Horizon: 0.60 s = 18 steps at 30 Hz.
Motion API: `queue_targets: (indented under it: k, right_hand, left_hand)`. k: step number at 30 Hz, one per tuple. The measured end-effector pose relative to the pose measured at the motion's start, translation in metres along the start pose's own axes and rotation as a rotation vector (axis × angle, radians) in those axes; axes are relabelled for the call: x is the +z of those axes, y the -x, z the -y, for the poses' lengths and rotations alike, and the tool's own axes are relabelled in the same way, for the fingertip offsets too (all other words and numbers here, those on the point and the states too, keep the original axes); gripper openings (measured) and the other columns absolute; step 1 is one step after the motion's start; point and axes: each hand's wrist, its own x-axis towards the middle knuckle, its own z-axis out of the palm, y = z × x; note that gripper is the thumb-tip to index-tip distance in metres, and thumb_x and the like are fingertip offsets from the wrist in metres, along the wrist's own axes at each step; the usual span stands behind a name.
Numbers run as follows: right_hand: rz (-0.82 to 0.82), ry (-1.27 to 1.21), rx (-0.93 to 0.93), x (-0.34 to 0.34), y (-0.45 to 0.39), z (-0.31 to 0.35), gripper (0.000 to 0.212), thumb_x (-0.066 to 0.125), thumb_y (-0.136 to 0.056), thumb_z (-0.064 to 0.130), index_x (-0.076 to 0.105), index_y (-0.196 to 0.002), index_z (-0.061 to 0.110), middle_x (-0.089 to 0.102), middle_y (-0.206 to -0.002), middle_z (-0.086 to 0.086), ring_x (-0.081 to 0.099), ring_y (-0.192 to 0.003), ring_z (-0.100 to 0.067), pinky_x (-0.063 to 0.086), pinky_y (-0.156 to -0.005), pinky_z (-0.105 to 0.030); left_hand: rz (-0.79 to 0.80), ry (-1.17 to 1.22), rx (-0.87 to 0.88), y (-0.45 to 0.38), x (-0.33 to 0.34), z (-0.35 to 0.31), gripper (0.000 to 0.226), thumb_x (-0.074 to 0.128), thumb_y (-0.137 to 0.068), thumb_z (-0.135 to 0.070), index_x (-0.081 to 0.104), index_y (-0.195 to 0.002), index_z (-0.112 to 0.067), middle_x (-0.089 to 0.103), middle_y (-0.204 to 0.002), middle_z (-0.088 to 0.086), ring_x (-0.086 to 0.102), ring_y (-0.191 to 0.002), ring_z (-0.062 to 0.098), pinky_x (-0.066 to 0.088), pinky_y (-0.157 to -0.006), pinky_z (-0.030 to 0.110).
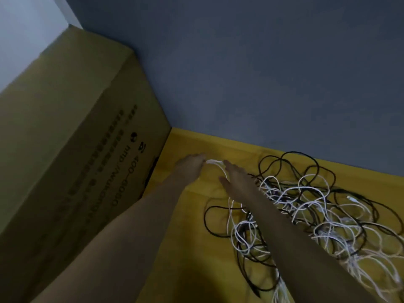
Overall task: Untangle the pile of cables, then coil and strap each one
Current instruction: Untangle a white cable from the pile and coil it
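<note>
My left hand (pixel 192 166) is stretched out over the far edge of the yellow wooden tabletop (pixel 188 232), fingers curled down around the bend of a thin white cable (pixel 215 163), which it pinches just at the knuckles. My right hand (pixel 235 179) lies close beside it, fingers straight and slightly spread, thumb held apart, palm down; the white cable loops under its fingertips, and I cannot tell whether the hand presses it or only hovers over it. Both forearms reach in from the lower edge, the right one lying across the near left part of the pile.

The tangled pile of thin black and white cables (pixel 310 217) sprawls over the right half of the tabletop, loops crossing one another, with black loops (pixel 290 162) reaching towards the back edge and white strands trailing off the lower right. The white cable I hold runs back into that pile under my right hand.

To the left stands a large brown cardboard box (pixel 72 154) with dark print on its side, against the table's left edge. Behind the table rises a blue-grey wall (pixel 262 73).
</note>
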Motion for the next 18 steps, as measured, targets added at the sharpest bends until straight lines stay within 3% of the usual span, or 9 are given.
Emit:
queue_targets:
  k: [2,5,8,11,13,15,16,18]
  right_hand:
    - [-0.057,-0.12,0.066,0.004,-0.001,0.007,0.043,0.044,-0.1,0.022,0.039,-0.141,0.01,0.054,-0.13,-0.016,0.053,-0.114,-0.034,0.046,-0.083,-0.038]
    - [-0.191,-0.228,0.134,-0.005,0.012,0.005,0.029,0.044,-0.1,0.018,0.054,-0.126,0.012,0.063,-0.113,-0.014,0.057,-0.085,-0.025,0.035,-0.063,-0.027]
    - [-0.367,-0.351,0.161,-0.029,0.028,0.005,0.021,0.05,-0.098,0.017,0.062,-0.114,0.009,0.066,-0.095,-0.008,0.056,-0.079,-0.018,0.036,-0.066,-0.023]
    - [-0.552,-0.477,0.205,-0.053,0.041,0.01,0.016,0.052,-0.097,0.013,0.066,-0.103,0.007,0.062,-0.081,-0.001,0.055,-0.07,-0.006,0.039,-0.064,-0.017]
    - [-0.646,-0.553,0.238,-0.066,0.048,0.016,0.016,0.052,-0.097,0.011,0.066,-0.101,0.005,0.062,-0.076,-0.002,0.054,-0.063,-0.003,0.04,-0.06,-0.015]
    - [-0.748,-0.628,0.272,-0.077,0.056,0.023,0.017,0.052,-0.097,0.011,0.066,-0.102,0.003,0.063,-0.075,-0.005,0.055,-0.06,-0.002,0.042,-0.057,-0.012]
    - [-0.791,-0.662,0.284,-0.082,0.06,0.027,0.017,0.052,-0.097,0.011,0.066,-0.102,0.003,0.063,-0.075,-0.006,0.055,-0.059,-0.002,0.042,-0.056,-0.011]
    - [-0.816,-0.686,0.297,-0.091,0.069,0.033,0.017,0.051,-0.097,0.01,0.066,-0.105,0.004,0.062,-0.075,-0.007,0.056,-0.057,-0.006,0.044,-0.053,-0.013]
  left_hand:
    - [-0.075,0.121,0.058,0.0,-0.002,0.007,0.025,0.036,-0.104,-0.026,0.05,-0.099,-0.006,0.056,-0.086,0.01,0.054,-0.077,0.029,0.043,-0.066,0.045]
    - [-0.164,0.274,0.21,0.008,-0.005,0.009,0.024,0.04,-0.102,-0.028,0.048,-0.09,-0.008,0.053,-0.078,0.007,0.05,-0.069,0.026,0.039,-0.058,0.043]
    - [-0.16,0.389,0.272,0.019,-0.011,0.007,0.028,0.051,-0.097,-0.035,0.048,-0.083,-0.011,0.05,-0.07,0.0,0.047,-0.063,0.019,0.036,-0.055,0.037]
    - [-0.123,0.378,0.32,0.023,-0.018,0.0,0.029,0.06,-0.092,-0.038,0.051,-0.08,-0.014,0.047,-0.073,-0.007,0.046,-0.068,0.014,0.038,-0.06,0.034]
    - [-0.102,0.479,0.331,0.026,-0.027,-0.01,0.013,0.06,-0.093,-0.032,0.055,-0.096,-0.02,0.054,-0.088,-0.007,0.051,-0.078,0.01,0.042,-0.07,0.029]
    - [-0.093,0.62,0.314,0.029,-0.038,-0.022,0.031,0.061,-0.093,-0.027,0.053,-0.123,-0.022,0.055,-0.11,-0.006,0.054,-0.087,0.0,0.044,-0.077,0.014]
    - [-0.097,0.68,0.298,0.031,-0.044,-0.027,0.041,0.063,-0.092,-0.026,0.049,-0.13,-0.022,0.054,-0.114,-0.006,0.054,-0.089,-0.004,0.041,-0.075,0.005]
    - [-0.101,0.753,0.259,0.036,-0.052,-0.035,0.051,0.063,-0.091,-0.031,0.044,-0.137,-0.024,0.053,-0.119,-0.008,0.053,-0.092,-0.007,0.039,-0.071,0.001]
